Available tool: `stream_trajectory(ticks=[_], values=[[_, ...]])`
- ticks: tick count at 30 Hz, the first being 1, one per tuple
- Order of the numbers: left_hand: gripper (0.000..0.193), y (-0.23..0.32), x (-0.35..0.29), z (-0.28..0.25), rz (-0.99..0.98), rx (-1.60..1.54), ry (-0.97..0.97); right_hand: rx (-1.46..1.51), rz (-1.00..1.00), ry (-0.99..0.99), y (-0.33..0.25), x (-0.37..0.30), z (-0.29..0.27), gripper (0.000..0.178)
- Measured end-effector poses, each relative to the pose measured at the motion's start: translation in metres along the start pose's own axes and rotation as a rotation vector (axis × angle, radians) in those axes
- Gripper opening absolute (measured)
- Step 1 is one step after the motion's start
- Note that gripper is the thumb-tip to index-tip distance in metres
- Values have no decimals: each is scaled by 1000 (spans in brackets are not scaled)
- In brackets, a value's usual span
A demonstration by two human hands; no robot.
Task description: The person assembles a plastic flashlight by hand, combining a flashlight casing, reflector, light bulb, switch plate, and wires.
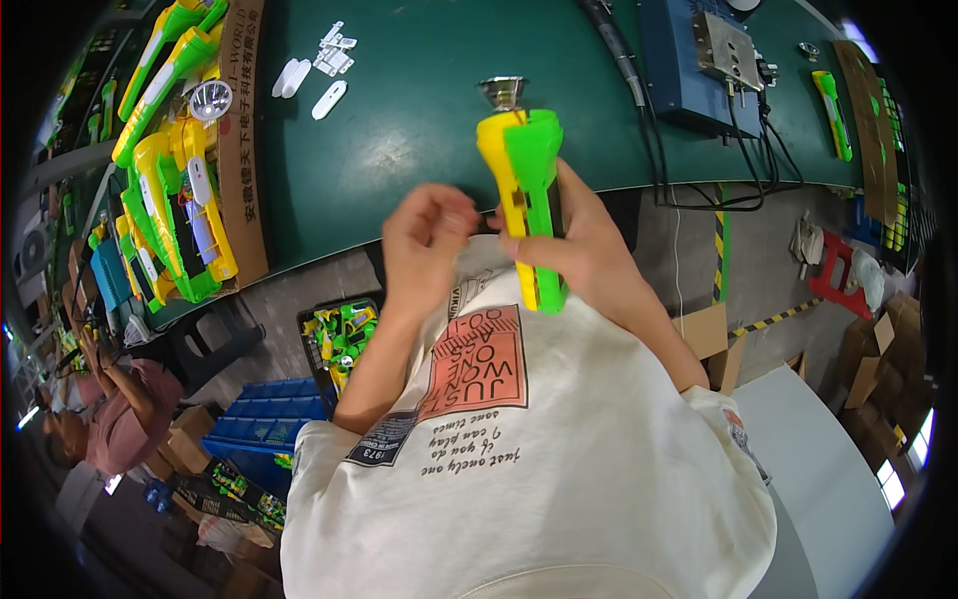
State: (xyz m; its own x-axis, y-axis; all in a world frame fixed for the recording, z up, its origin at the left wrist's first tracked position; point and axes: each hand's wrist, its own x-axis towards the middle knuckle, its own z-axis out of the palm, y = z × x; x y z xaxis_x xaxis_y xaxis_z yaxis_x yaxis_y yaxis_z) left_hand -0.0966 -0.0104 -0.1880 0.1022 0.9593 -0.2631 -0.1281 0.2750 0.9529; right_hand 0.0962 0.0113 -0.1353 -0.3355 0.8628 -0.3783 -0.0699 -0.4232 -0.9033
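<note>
My right hand (589, 240) is closed around a yellow and green plastic flashlight (539, 190), held with its wide head toward the bench. The two coloured halves meet along its length, and openings show in the yellow side. Just beyond the head is a shiny reflector cup (503, 93); whether it is joined to the flashlight I cannot tell. To the left of the flashlight, my left hand (427, 245) has its fingers curled in, partly blurred. What lies between those fingertips, if anything, is hidden.
White oval covers (329, 100) and small white pieces (336, 55) lie on the green bench (419, 130). Flashlight parts (160, 200) fill a cardboard box (249, 150) at left. A blue machine (669, 70) with cables stands at right. Another person (130, 409) sits at far left.
</note>
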Motion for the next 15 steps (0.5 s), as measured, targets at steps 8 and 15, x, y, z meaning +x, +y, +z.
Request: stream_trajectory(ticks=[8, 15], values=[[68, 32, 17, 19, -19, -302, -157, -8, 29, -151, 15, -14, 15, 68], [72, 17, 19, 15, -32, -434, -198, 55, 73, -169, 15, -18, 14, 66]])
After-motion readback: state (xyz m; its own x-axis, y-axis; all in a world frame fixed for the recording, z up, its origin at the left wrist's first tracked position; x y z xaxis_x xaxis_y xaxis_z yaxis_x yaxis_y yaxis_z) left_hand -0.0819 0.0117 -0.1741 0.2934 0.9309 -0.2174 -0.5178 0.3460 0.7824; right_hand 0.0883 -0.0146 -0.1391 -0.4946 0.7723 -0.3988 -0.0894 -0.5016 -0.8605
